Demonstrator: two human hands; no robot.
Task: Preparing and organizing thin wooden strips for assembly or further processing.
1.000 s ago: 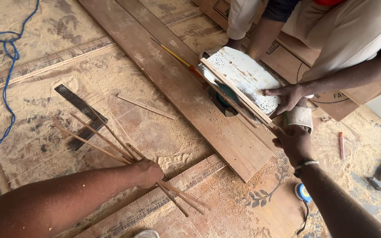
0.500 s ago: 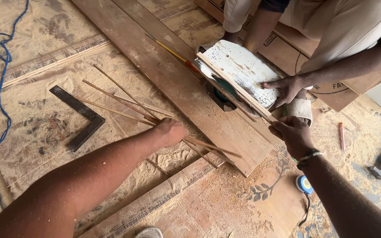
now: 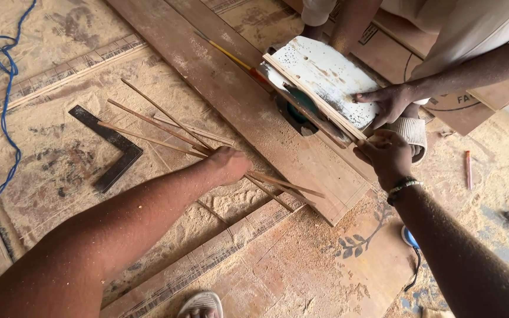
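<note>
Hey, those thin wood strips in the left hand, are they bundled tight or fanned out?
Fanned out. The left hand grips the thin wood strips at one spot, and their ends splay apart over the sawdust on both sides.

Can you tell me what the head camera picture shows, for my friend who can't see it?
The person's left hand grips a bundle of thin wooden strips over a sawdusty floor. Their right hand touches a white-topped saw resting on a long plank, where another person's hand rests too.

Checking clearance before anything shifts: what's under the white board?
Under the white board, a teal, round saw-like part shows over the long plank. The rest of it is covered by the board.
</note>
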